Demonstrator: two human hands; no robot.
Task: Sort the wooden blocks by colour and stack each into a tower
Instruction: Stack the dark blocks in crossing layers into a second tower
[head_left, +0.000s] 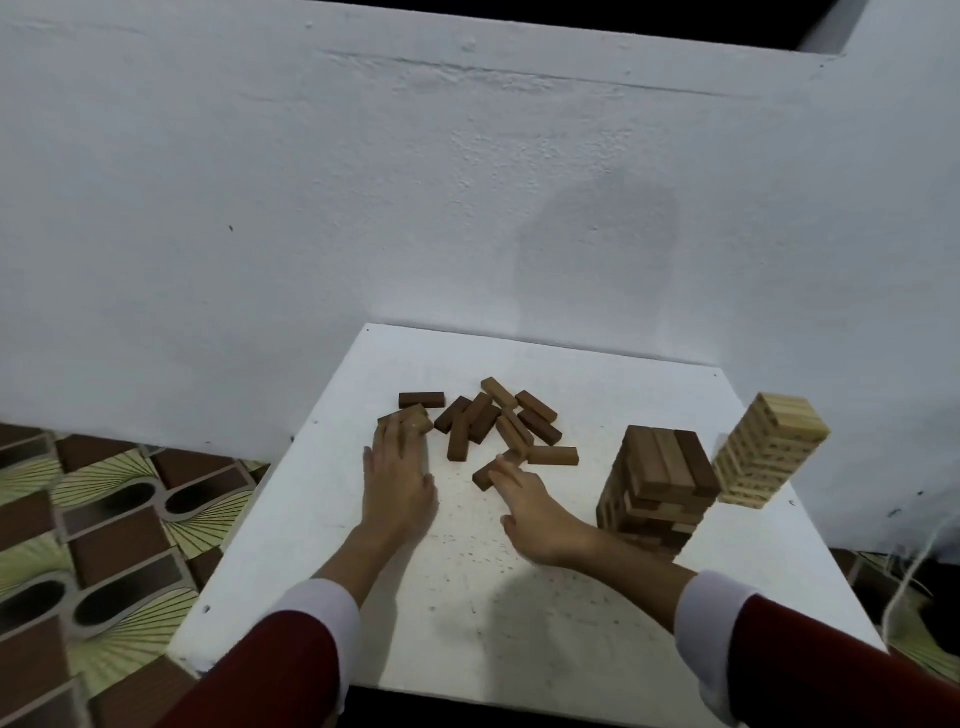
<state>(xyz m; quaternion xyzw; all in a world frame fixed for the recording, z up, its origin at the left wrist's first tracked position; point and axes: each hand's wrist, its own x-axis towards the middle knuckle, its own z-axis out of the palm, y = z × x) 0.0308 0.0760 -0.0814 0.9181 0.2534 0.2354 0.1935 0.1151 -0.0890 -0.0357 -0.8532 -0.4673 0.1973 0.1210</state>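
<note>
Now you're gathering brown blocks (483, 423): left hand (397, 480) flat on two, right hand (530, 506) pinching one (485, 474). Next, lift it onto the brown tower (657, 486).

A white bench (519, 597) with a speckled, slightly marked top stands pushed against a white painted wall (311, 208). The wall rises behind the bench and shows a rough plaster ridge running across it well above the bench, with a faint grey shadow patch just above the bench's far edge. At the very top of the wall lies a dark opening (571, 15). To the left of the bench the floor (93, 545) is tiled in a brown, green and black pattern. To the right of the bench a thin pale cord (909, 571) hangs near more of the same tiling.
</note>
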